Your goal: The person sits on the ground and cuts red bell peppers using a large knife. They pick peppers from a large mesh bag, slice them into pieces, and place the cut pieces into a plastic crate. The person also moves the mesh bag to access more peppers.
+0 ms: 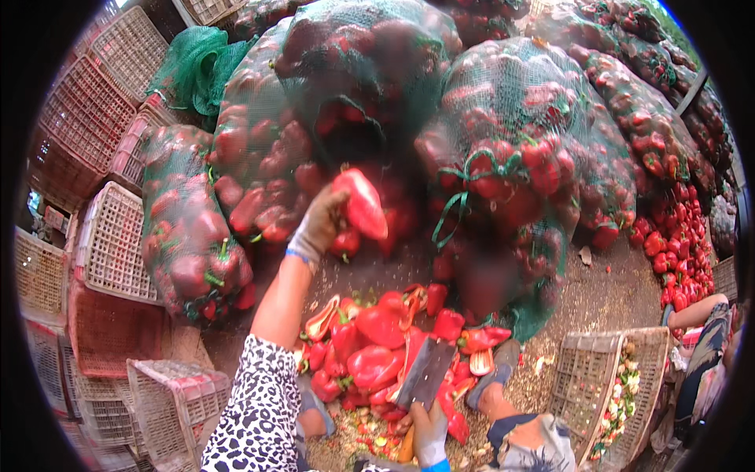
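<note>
My left hand (321,224), in a soiled work glove, grips a red bell pepper (364,203) in the air before the mesh sacks. Low in the view, my right hand (429,429), also gloved, holds a cleaver (429,371) with a broad dark blade; part of its wooden handle (407,445) shows below. Between my feet spreads a heap of red bell peppers (377,366), some whole and some cut. The blade lies over the heap and hides part of it. A halved pepper (322,318) at the heap's left shows its pale inside.
Green mesh sacks full of red peppers (507,112) stand in front. Plastic crates (121,242) are stacked at left. At right, a crate (590,377) sits beside another holding pepper scraps (619,395). Another person's leg (696,312) and loose peppers (678,253) are farther right.
</note>
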A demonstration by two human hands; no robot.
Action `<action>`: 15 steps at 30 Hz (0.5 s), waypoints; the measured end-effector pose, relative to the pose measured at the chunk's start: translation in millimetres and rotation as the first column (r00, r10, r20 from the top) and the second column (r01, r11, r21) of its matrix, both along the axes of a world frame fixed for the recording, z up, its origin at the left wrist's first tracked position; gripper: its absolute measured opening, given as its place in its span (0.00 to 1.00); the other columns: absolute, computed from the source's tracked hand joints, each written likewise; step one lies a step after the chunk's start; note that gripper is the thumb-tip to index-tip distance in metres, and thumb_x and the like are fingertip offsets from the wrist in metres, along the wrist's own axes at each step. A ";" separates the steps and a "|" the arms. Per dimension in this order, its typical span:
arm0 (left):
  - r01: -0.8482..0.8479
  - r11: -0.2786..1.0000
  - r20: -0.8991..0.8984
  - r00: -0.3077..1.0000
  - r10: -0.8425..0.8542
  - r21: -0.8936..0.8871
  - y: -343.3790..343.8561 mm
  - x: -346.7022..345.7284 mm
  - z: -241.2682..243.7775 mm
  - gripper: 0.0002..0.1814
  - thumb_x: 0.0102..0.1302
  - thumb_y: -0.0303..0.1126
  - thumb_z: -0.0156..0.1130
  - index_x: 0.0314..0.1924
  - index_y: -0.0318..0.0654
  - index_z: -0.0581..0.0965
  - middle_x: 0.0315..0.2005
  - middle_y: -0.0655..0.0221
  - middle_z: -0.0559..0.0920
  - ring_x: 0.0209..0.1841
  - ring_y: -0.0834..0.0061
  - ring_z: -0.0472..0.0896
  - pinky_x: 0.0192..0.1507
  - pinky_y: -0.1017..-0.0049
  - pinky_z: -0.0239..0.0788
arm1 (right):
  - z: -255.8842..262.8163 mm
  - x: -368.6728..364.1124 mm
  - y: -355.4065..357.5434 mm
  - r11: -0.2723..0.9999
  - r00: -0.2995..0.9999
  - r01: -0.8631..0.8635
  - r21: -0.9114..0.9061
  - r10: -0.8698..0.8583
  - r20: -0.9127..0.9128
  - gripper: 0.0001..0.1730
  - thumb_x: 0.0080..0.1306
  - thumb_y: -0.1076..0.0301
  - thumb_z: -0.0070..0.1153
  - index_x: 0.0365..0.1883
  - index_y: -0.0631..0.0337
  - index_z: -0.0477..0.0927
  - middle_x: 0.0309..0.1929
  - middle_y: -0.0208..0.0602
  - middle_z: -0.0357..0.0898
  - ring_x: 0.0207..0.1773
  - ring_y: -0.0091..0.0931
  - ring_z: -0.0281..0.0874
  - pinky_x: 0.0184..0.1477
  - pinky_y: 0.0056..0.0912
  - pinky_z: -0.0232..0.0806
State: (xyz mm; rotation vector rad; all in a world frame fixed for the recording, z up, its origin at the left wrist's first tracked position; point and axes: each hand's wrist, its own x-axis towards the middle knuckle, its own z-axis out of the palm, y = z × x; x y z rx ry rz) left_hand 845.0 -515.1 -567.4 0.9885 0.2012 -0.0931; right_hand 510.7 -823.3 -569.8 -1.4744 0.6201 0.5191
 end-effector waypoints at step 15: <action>0.164 0.962 -0.229 0.949 -0.215 -0.220 -103.0 -282.0 48.2 0.13 0.69 0.39 0.60 0.51 0.48 0.77 0.35 0.83 0.83 0.33 0.90 0.79 0.25 0.85 0.65 | 72.9 -20.5 1.1 0.642 0.429 0.144 -0.753 0.645 0.633 0.19 0.59 0.69 0.62 0.50 0.57 0.80 0.20 0.38 0.76 0.21 0.39 0.76 0.24 0.44 0.64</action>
